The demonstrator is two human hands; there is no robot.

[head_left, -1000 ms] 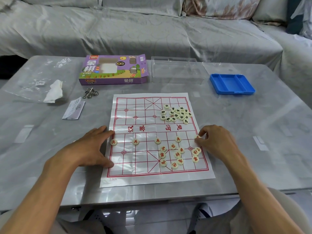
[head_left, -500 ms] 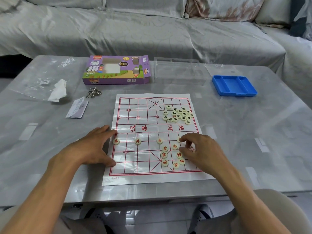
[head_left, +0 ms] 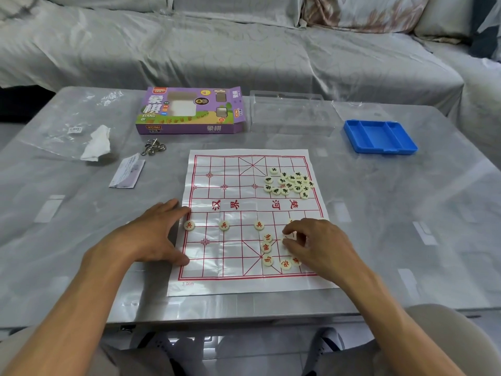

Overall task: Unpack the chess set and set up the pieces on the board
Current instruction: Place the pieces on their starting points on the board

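Note:
A white paper board (head_left: 230, 256) with a red grid lies on the grey table. Three red-lettered pieces (head_left: 224, 225) stand in a row on its near half, and several more red ones (head_left: 266, 247) lie loose near the middle front. A heap of black-lettered pieces (head_left: 289, 183) sits on the far right of the board. My left hand (head_left: 151, 234) lies flat on the board's left edge, fingers apart. My right hand (head_left: 317, 242) hovers over the red cluster, thumb and fingertips curled around a spot there; whether they pinch a piece is hidden.
A purple chess box (head_left: 189, 111), a clear plastic case (head_left: 290, 112) and a blue tray (head_left: 379, 135) stand along the table's far side. On the left lie a crumpled tissue (head_left: 96, 143), a metal ring puzzle (head_left: 153, 147), a leaflet (head_left: 127, 172) and a plastic bag (head_left: 67, 123). A sofa stands behind.
My right hand has moved left from the board's right edge to the red cluster near the middle. The left hand has stayed on the board's left edge.

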